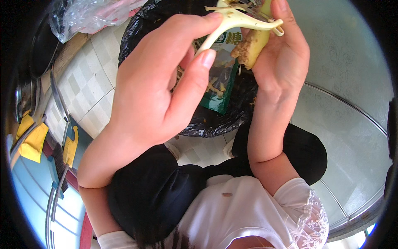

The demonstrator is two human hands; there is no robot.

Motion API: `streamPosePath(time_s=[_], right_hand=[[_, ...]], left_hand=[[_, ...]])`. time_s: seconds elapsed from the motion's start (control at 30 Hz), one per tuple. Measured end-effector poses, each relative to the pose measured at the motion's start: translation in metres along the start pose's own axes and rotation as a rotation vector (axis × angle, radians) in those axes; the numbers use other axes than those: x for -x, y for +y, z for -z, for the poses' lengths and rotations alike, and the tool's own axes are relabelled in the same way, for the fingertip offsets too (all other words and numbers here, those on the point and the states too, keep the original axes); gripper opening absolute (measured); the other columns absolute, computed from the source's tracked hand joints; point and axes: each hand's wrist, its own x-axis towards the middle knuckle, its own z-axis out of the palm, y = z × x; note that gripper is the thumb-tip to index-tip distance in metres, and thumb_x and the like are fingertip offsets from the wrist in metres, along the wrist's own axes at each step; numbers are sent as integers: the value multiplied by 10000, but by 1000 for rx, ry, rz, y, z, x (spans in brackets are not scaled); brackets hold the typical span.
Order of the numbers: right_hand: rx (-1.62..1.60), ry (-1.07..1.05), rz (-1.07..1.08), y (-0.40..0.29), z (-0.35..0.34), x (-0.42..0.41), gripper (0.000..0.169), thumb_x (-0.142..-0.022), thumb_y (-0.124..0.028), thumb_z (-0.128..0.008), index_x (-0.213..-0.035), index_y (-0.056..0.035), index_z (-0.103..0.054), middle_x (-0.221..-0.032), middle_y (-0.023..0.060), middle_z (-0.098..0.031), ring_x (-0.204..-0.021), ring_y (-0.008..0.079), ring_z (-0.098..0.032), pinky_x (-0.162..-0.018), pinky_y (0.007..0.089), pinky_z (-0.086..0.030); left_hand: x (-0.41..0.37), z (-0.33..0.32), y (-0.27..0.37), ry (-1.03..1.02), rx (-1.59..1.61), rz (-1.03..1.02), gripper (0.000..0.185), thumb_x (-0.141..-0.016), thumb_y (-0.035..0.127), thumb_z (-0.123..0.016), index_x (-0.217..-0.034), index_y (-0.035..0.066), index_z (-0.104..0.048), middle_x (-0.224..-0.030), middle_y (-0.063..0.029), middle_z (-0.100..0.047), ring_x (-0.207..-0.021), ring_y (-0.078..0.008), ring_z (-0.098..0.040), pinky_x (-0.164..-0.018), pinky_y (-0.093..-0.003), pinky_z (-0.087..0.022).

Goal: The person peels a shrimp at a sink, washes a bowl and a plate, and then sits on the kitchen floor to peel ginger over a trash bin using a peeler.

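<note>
My left hand (152,74) grips the handle of a cream plastic Y-shaped peeler (231,21) between thumb and fingers. My right hand (281,59) holds a partly peeled, pale yellow root or stem (259,46) with a rough brown end. The peeler's head lies across its upper part, and strips of peel cling there. Whether the blade touches the root cannot be told. Below both hands is a bin or tub lined with a black plastic bag (214,126). A green and clear printed packet (222,99) lies inside, with peel scraps (216,87) on it.
A frosted panel with metal trim (345,99) stands at the right. Clear plastic bags (87,18) lie at the upper left. A dark pan (42,40), a yellow cloth or packet (32,137) and a brush with a blue holder (57,171) are along the left. Pale tiles (93,71) cover the floor.
</note>
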Motion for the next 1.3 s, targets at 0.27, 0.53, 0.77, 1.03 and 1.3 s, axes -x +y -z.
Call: streamPosePath(time_s=[0.27,0.53,0.77,1.03,1.3], right_hand=[[35,-165,9,-10,3,0,348,-928,-204,-546,-1197,15,-524,-790,10,-568,-695,100,-542,-644,205,-440],[78,-78,156,-9,13,-13,336,-938,-236,-534,-1184,-7,-528,-766,8,-560,-683,98,-534,-618,216,-436],[-15,-118,55,-15,-12,4,412,-934,-199,-532,-1283,9,-466,-769,2,-557,-693,71,-535,-614,196,-437],[101,-72,113,4,7,-4,354,-943,-230,-531,-1205,5,-505,-761,7,-564,-653,79,-542,-601,206,-455],[38,25,201,-7,-7,-4,289,-948,-225,-523,-1159,-28,-535,-751,2,-564,-667,91,-544,-612,210,-458]], left_hand=[[20,-15,-9,-40,18,37,317,-897,-8,-503,-1212,-29,-527,-1116,-133,-588,-941,-167,-571,-835,-261,-439],[32,-15,-10,-94,75,175,315,-838,12,-587,-1152,42,-570,-808,-107,-583,-597,-210,-552,-564,-294,-452],[14,-3,-3,-80,239,202,327,-940,12,-444,-1265,-30,-441,-1266,-143,-515,-1075,-163,-529,-949,-270,-385],[18,-22,-6,1,20,14,316,-904,-5,-497,-1220,-15,-508,-996,-111,-577,-850,-137,-554,-771,-245,-439],[32,-10,1,-140,83,242,302,-907,-7,-496,-1208,-3,-520,-994,-99,-581,-807,-109,-525,-717,-228,-429]])
